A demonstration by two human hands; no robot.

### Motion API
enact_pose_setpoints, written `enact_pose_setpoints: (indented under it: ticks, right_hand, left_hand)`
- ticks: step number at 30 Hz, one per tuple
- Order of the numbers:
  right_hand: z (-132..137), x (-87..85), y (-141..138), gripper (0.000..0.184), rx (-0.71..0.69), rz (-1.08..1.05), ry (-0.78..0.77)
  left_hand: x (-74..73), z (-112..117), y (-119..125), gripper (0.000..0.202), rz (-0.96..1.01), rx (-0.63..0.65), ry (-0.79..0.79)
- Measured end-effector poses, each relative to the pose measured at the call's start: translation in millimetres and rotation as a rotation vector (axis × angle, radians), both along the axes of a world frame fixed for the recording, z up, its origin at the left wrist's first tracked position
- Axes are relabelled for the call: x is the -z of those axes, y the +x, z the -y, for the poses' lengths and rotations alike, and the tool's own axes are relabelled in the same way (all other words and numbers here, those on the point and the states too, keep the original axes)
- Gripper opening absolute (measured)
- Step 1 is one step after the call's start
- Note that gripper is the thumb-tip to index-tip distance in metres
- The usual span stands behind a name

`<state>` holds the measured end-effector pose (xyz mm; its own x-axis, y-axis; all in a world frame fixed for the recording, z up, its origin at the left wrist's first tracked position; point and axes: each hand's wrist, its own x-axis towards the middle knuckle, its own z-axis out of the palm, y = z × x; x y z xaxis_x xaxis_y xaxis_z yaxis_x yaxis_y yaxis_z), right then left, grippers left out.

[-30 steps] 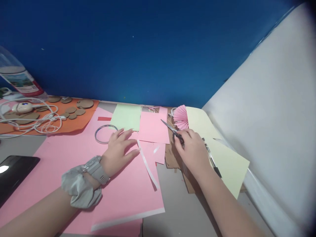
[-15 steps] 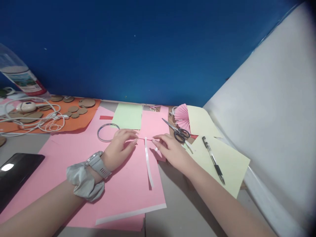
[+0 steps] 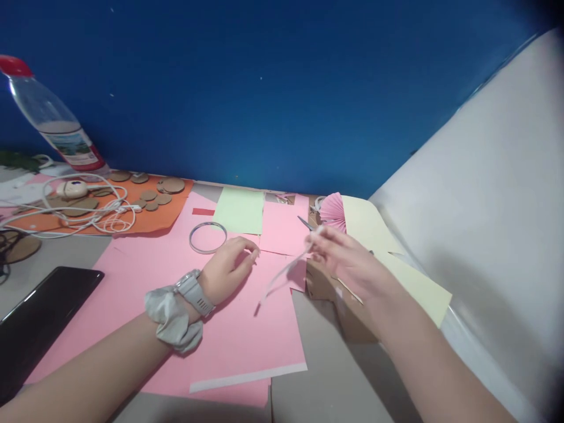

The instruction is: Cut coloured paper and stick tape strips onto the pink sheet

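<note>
A narrow white strip of paper or tape (image 3: 285,269) is held at its upper end by the right hand (image 3: 352,261), pinched between thumb and fingers. Its long axis is slanted from that pinch down to the left and toward the wearer, so the free end is left hanging over the large pink paper sheet (image 3: 247,338); whether the sheet is touched by that end cannot be told. The strip is thus nearer to the right hand, in its grip, while its loose end is placed just beside the left hand (image 3: 227,267), on the wearer's side of the fingertips, apart from them. The left hand is laid on the pink sheet with fingers curled; nothing is seen in it, though whether a paper edge is pinched cannot be told.

Beyond the strip, the small pink paper square (image 3: 282,226) is set next to the pale green paper sheet (image 3: 240,210). The silver-bladed scissors (image 3: 304,222) are mostly hidden behind the right hand. The thin grey ring (image 3: 191,238) is placed just beyond the left hand, and brown cardboard (image 3: 324,288) is seen below the right.
</note>
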<state>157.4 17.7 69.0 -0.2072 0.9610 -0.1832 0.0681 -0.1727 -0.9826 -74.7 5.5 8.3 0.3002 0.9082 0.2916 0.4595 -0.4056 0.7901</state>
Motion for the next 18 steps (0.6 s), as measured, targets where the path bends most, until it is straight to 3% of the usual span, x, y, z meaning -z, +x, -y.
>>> enact_pose_setpoints:
  ticks: [3, 6, 9, 14, 18]
  right_hand:
    - [10, -2.2, 29, 0.024, 0.193, -0.098, 0.002]
    - [22, 8.8, 39, 0.025, 0.317, -0.112, 0.054]
    - [33, 20.2, 32, 0.027, 0.318, -0.087, 0.068]
    - [42, 27.6, 5, 0.027, 0.236, -0.019, 0.153]
    - [48, 36.9, -12, 0.030, 0.099, 0.022, 0.199]
  left_hand:
    - [-6.3, 7, 2, 0.016, -0.045, 0.125, 0.053]
    - [-11.4, 16, 5, 0.023, 0.079, 0.258, -0.084]
    - [-13.2, 26, 14, 0.027, 0.259, 0.339, -0.327]
    - [-12.7, 39, 32, 0.031, 0.386, 0.316, -0.487]
    - [-3.9, 41, 35, 0.047, 0.672, 0.552, -0.761]
